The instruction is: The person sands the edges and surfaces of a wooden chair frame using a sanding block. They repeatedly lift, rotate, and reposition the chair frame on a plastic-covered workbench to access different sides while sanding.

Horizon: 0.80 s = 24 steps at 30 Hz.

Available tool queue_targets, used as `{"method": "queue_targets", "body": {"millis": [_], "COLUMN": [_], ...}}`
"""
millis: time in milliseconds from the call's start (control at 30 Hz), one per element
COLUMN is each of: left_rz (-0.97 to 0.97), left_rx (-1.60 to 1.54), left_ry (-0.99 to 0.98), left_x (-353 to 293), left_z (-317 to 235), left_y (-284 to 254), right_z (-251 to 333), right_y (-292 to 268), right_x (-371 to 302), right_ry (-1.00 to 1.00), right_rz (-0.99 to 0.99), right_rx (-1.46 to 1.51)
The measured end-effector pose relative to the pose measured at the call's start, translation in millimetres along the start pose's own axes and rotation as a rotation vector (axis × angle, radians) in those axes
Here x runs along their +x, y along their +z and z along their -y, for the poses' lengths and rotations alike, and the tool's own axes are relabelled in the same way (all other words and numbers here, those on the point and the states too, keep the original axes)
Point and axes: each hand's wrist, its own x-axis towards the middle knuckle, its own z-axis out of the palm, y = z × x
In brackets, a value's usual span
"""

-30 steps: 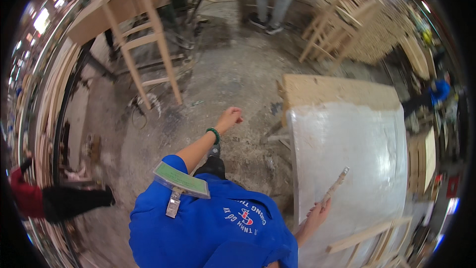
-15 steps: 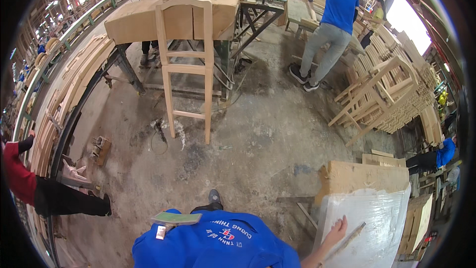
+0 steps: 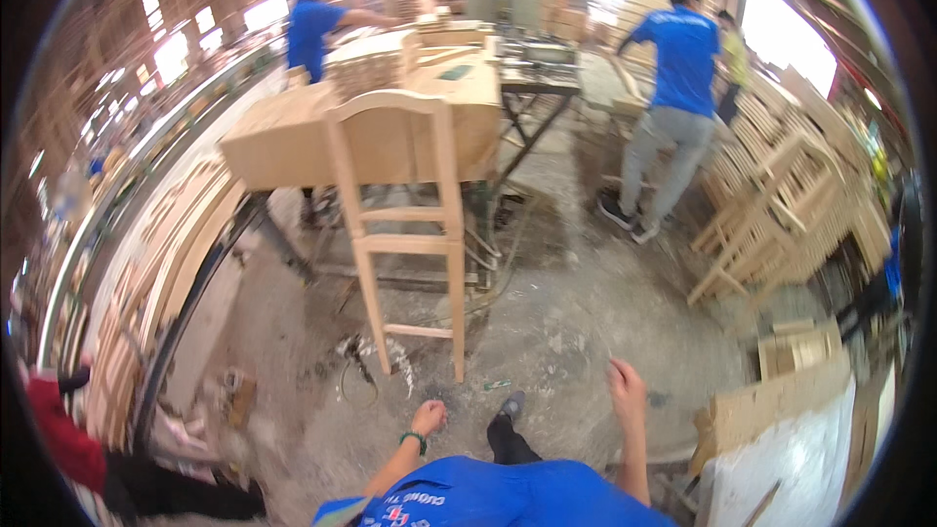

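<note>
My left hand [image 3: 429, 418], with a dark green band at the wrist, hangs in front of me over the floor. Its fingers are loosely bent and nothing shows in them. Farther right, my right hand [image 3: 628, 388] is raised in the air, fingers slightly curled, and it appears to hold nothing. Both hands are a little blurred. Ahead stands a bare wooden chair frame [image 3: 408, 243] with a curved top rail, leaning against a covered workbench [image 3: 283, 137]. Neither hand touches it. A greenish flat strip [image 3: 346, 512] shows partly by my left side.
A wrapped board [image 3: 781, 459] bearing a thin stick lies at lower right. Another chair frame [image 3: 771, 205] leans on stacked timber at right. Wooden pieces [image 3: 161, 263] line a rack at left. A person in blue [image 3: 678, 68] works ahead; a red sleeve [image 3: 59, 429] is at lower left.
My left hand has come into view. My right hand has moved away from above the wrapped board, leftward and forward. The chair frame appears larger and nearer.
</note>
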Motion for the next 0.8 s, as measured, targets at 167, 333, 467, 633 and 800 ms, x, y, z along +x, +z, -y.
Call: {"method": "queue_targets", "body": {"millis": [167,333,467,633,800], "left_rz": [0.223,0.147,0.051,-0.064,-0.117], "left_rx": [0.291,0.326,0.235,0.123,0.045], "left_ry": [-0.101,-0.33,-0.343,-0.289,-0.296], "left_x": [27,84,130,171,182], "left_z": [19,-24,-67,-106,-116], "left_y": [-27,-47,-68,-106,-137], "right_z": [68,146,217,307,368], "right_y": [95,173,239,335,403], "right_x": [131,265,373,469,502], "right_ry": [-0.348,-0.532,-0.73,-0.942,-0.838], "right_rz": [0.214,0.396,0.443,0.039,0.42], "right_rx": [-0.064,-0.131,-0.278,-0.232,-0.366]}}
